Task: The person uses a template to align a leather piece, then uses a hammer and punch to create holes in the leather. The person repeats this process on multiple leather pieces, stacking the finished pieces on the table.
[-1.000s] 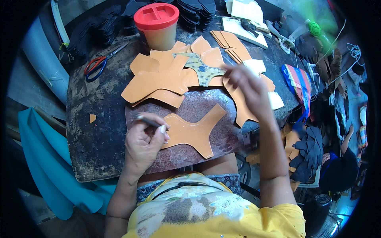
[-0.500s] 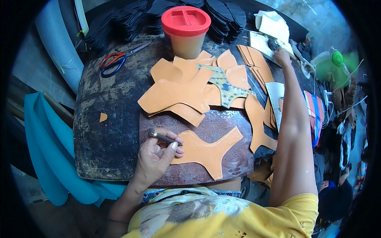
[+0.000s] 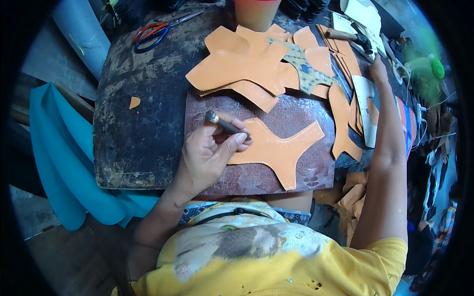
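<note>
My left hand (image 3: 207, 154) grips a slim metal punch (image 3: 223, 124), tilted, its tip on the left end of a flat orange leather cut-out (image 3: 284, 147). That cut-out lies on a dark reddish slab (image 3: 296, 111) at the bench's near edge. My right arm stretches far to the right; my right hand (image 3: 379, 68) is just below the head of a wooden-handled hammer (image 3: 347, 36). Its fingers are hidden, so any grip is unclear.
A pile of orange leather pieces (image 3: 242, 61) with a patterned grey template (image 3: 307, 70) lies behind the slab. Scissors with red and blue handles (image 3: 155, 32) and a tan pot (image 3: 256, 12) sit at the back. Blue cloth (image 3: 59, 148) hangs left; a small scrap (image 3: 134, 102) lies nearby.
My right hand left the pile of leather pieces and reached out to the far right beside the hammer. My left hand stayed on the cut-out with the punch.
</note>
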A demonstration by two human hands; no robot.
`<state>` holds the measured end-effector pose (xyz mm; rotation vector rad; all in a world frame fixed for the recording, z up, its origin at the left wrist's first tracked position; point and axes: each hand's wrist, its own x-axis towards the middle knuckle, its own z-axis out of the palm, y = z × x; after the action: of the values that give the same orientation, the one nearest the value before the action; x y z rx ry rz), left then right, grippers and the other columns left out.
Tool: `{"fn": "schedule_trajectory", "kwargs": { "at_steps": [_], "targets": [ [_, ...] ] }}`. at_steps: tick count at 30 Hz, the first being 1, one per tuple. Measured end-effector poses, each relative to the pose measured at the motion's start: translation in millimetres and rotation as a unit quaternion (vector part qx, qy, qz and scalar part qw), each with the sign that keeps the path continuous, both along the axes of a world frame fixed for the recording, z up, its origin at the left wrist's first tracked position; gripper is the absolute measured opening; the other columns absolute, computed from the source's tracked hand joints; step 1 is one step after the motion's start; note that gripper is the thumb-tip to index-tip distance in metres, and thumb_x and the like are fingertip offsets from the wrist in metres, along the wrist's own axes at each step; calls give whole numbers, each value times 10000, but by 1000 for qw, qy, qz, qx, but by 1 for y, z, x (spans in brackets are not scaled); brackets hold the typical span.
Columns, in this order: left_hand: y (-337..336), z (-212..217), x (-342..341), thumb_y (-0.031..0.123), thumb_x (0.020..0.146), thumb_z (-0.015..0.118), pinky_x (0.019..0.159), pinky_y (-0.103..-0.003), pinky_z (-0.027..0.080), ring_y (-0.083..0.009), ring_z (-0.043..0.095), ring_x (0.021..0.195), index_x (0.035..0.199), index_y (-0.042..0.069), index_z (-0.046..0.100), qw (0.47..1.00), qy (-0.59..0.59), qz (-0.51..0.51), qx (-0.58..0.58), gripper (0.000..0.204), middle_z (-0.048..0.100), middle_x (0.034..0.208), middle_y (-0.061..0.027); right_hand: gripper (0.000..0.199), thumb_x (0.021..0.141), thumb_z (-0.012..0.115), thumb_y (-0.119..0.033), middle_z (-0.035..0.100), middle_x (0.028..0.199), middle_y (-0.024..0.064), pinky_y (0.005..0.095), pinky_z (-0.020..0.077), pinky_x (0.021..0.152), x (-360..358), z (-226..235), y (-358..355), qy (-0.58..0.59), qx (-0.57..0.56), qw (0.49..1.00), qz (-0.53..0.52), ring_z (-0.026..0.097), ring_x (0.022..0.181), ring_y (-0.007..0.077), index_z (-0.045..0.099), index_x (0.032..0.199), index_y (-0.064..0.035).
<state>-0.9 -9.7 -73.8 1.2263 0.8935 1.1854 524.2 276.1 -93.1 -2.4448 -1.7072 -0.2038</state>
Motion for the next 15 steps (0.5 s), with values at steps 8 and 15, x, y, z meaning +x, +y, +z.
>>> {"fn": "schedule_trajectory", "kwargs": {
  "at_steps": [8, 15],
  "targets": [
    [-5, 6, 0, 1, 932, 571, 780, -273, 566, -159, 662, 886, 1037, -38, 547, 998, -33, 51, 33, 114, 664, 950, -136, 538, 983, 372, -509, 540, 1310, 247, 460, 414, 996, -66, -3, 33, 144, 54, 974, 168, 515, 1213, 410, 472, 1380, -161],
    [-22, 29, -41, 6, 909, 599, 745, -271, 574, -187, 677, 879, 1013, -33, 543, 988, -21, -95, -122, 125, 658, 932, -139, 568, 983, 353, -541, 500, 907, 116, 359, 401, 602, -85, 0, 58, 279, 61, 953, 99, 502, 743, 226, 403, 1368, -126]
  ]
}}
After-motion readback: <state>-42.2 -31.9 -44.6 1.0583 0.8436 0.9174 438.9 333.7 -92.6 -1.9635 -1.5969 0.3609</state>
